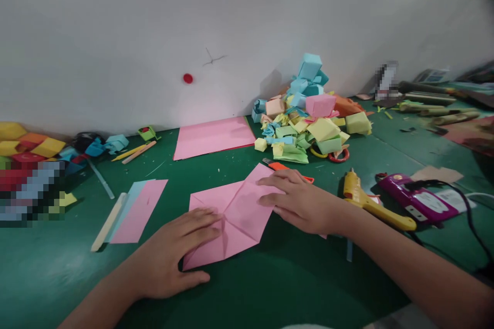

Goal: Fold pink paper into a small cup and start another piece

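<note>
A pink sheet of paper [241, 205], partly folded with creases showing, lies on the green table [270, 288] in front of me. My left hand [175, 257] rests flat on its lower left part, fingers stretched toward the centre. Fingers extended, my right hand [299, 200] presses flat on the sheet's right corner. Neither hand grips anything.
A pile of folded coloured paper boxes [309, 118] sits behind, with a flat pink sheet [214, 136] to its left. Pink and blue paper strips [133, 211] lie at left. A yellow glue gun [370, 203], a purple device [417, 200] and an orange cutter [281, 167] lie at right.
</note>
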`<state>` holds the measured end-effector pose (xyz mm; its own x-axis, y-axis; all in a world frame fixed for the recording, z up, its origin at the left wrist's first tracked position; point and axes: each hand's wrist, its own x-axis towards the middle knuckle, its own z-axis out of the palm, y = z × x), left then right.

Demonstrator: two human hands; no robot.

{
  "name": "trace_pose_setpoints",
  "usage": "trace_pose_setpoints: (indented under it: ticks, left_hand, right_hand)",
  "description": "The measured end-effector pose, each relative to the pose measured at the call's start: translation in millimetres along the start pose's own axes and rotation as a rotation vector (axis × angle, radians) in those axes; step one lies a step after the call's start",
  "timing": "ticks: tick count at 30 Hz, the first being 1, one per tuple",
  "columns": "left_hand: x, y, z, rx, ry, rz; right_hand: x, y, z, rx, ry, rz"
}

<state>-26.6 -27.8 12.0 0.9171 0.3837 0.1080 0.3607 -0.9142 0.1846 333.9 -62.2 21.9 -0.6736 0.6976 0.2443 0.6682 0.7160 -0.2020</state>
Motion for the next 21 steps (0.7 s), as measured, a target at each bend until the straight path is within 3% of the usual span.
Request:
trace_pose_setpoints:
  ticks: [8,13,21]
  left_hand:
    - [2,2,-2.7,0.012,0.002,0.029]
    - [5,5,-3.1,0.012,-0.002,0.043]
    - [15,13,7.2,0.207,0.039,-0.01]
  right_hand:
    - [4,-7,-5,0.22,0.037,-0.066]
    - [6,-11,-5,0.401,-0.003,-0.096]
    - [7,-33,2,0.545,-0.053,-0.054]
